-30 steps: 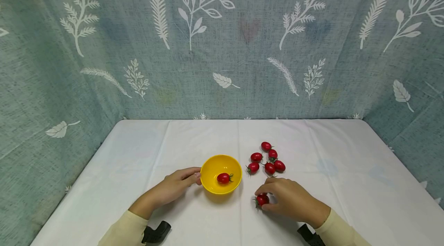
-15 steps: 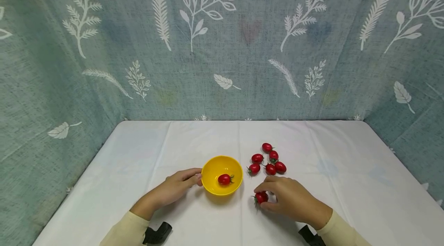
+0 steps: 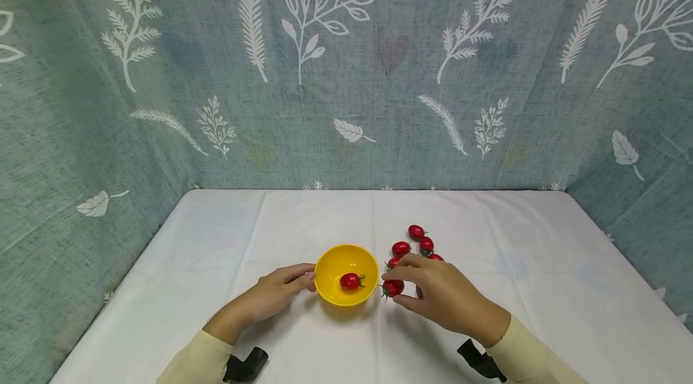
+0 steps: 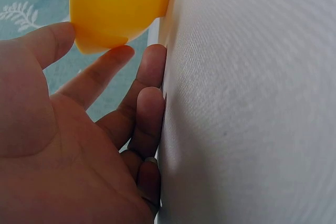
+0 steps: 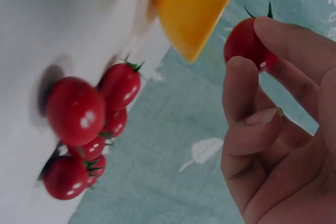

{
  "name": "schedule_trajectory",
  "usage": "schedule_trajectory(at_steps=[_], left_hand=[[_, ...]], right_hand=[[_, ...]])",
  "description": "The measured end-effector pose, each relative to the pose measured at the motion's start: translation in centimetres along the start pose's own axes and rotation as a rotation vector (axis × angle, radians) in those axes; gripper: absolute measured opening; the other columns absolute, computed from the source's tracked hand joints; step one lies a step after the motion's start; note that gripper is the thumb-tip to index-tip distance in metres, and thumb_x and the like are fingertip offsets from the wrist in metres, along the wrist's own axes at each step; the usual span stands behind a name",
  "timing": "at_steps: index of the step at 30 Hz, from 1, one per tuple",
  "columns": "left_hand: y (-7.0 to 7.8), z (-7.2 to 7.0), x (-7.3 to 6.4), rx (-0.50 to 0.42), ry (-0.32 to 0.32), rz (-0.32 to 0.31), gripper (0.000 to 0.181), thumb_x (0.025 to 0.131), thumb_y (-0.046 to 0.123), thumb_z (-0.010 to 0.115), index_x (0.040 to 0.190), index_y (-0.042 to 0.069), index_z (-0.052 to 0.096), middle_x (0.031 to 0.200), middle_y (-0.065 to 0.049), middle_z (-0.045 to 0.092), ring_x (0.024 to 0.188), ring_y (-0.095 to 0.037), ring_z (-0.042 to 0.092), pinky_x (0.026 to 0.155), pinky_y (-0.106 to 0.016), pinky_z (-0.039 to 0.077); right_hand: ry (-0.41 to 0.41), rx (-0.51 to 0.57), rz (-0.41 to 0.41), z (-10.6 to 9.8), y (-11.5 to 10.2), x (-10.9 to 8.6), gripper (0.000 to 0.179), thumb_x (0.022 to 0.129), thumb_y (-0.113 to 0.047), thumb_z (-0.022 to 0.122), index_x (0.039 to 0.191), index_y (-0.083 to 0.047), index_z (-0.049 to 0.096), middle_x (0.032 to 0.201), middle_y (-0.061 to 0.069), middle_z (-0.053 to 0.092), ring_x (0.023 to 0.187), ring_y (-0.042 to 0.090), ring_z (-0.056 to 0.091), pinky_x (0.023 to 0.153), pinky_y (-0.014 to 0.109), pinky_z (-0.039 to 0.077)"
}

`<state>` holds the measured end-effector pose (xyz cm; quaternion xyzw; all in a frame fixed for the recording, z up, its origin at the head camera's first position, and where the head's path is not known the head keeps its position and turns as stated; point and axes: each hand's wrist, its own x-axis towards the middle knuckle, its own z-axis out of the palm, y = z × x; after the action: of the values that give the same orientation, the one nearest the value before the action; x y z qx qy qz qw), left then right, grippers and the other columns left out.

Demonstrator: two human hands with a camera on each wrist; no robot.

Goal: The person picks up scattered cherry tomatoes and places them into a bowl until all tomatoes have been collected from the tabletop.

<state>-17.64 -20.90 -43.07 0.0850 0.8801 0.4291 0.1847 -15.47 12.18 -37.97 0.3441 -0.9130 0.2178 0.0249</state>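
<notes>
The yellow bowl (image 3: pixel 334 262) stands on the white-covered table, with one cherry tomato (image 3: pixel 351 281) inside. At its left side my left hand (image 3: pixel 273 295) pinches it between thumb and index finger, the thumb at the rim and the index finger against the outer wall; the other fingers rest on the cloth. My right hand (image 3: pixel 445 295) pinches another cherry tomato (image 5: pixel 245 45), green stem pointing out, between thumb and fingertips. In the right wrist view it is held up off the table, near the bowl's right rim.
Behind the right hand lies a loose cluster of several cherry tomatoes (image 3: pixel 415 232), partly covered by the hand in the head view. A green leaf-patterned curtain (image 3: pixel 303 131) hangs behind the white tablecloth (image 3: pixel 303 215) and at both sides.
My right hand has lifted its cherry tomato and carried it left and away from me toward the bowl. The left hand and the bowl have stayed in place.
</notes>
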Motion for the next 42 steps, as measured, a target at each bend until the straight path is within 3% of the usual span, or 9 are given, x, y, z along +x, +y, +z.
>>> schedule_trajectory(at_steps=[5, 13, 19, 27, 42], left_hand=[[-0.1, -0.1, 0.0, 0.001, 0.0, 0.008, 0.041, 0.103, 0.049, 0.049, 0.135, 0.026, 0.061, 0.102, 0.009, 0.072, 0.135, -0.029, 0.049, 0.107, -0.079, -0.009], [-0.1, 0.0, 0.1, 0.006, -0.001, 0.01, 0.042, 0.102, 0.05, 0.048, 0.135, 0.027, 0.061, 0.102, 0.01, 0.072, 0.133, -0.026, 0.051, 0.11, -0.077, -0.002], [-0.1, -0.1, 0.0, 0.009, -0.002, 0.003, 0.042, 0.102, 0.05, 0.048, 0.135, 0.027, 0.061, 0.102, 0.01, 0.072, 0.135, -0.027, 0.05, 0.109, -0.077, -0.003], [0.0, -0.2, -0.2, 0.013, 0.006, 0.011, 0.041, 0.102, 0.049, 0.049, 0.134, 0.028, 0.062, 0.101, 0.012, 0.073, 0.137, -0.028, 0.048, 0.109, -0.076, -0.004], [-0.1, -0.1, -0.2, -0.003, -0.002, 0.014, 0.042, 0.102, 0.049, 0.048, 0.135, 0.026, 0.061, 0.102, 0.01, 0.073, 0.138, -0.03, 0.047, 0.107, -0.077, -0.008]], right_hand=[[0.044, 0.004, -0.055, 0.1, -0.7, 1.3, 0.028, 0.085, -0.026, 0.082, 0.112, -0.023, 0.075, 0.104, -0.008, 0.065, 0.059, -0.004, 0.045, 0.056, 0.013, 0.045], [0.04, 0.03, -0.052, 0.8, -1.3, 3.3, 0.029, 0.085, -0.024, 0.081, 0.113, -0.021, 0.075, 0.104, -0.005, 0.066, 0.063, 0.0, 0.049, 0.056, 0.014, 0.046], [0.006, 0.045, -0.022, 1.5, -1.6, 4.7, 0.03, 0.087, -0.024, 0.079, 0.116, -0.02, 0.074, 0.108, -0.002, 0.066, 0.065, 0.002, 0.05, 0.059, 0.015, 0.047], [-0.041, 0.023, 0.021, 2.6, -1.4, 6.2, 0.029, 0.089, -0.027, 0.077, 0.116, -0.019, 0.074, 0.108, -0.002, 0.066, 0.089, 0.016, 0.065, 0.077, 0.02, 0.055], [-0.105, -0.034, 0.077, 3.9, -0.8, 7.6, 0.03, 0.088, -0.028, 0.078, 0.117, -0.02, 0.074, 0.111, -0.001, 0.067, 0.091, 0.013, 0.063, 0.082, 0.027, 0.058]])
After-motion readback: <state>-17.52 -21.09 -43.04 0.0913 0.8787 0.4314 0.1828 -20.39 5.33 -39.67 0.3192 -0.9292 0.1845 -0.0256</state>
